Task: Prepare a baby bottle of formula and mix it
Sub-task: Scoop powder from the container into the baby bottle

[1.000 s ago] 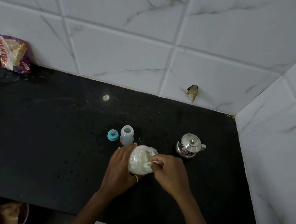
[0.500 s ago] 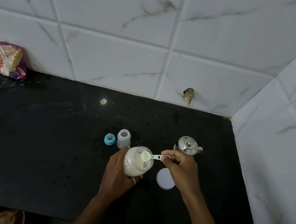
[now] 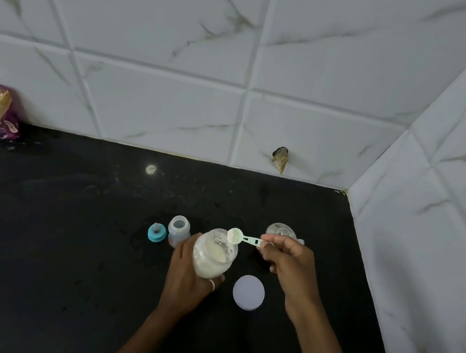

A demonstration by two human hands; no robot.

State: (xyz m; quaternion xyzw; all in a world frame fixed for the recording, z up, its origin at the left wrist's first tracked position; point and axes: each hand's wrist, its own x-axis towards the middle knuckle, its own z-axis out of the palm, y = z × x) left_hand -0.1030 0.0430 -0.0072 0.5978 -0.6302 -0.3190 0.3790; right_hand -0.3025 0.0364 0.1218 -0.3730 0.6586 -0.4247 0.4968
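The right hand (image 3: pixel 291 265) pinches the handle of a little scoop (image 3: pixel 243 237) full of powder. The scoop's bowl sits just over the rim of the open formula jar (image 3: pixel 213 254), at nine o'clock from that hand. The left hand (image 3: pixel 188 276) is wrapped around the jar, tipping it. The open baby bottle (image 3: pixel 178 230) stands on the desk (image 3: pixel 50 223), further out at nine o'clock, past the jar. The scoop's handle points that way, so the powder likely goes there next.
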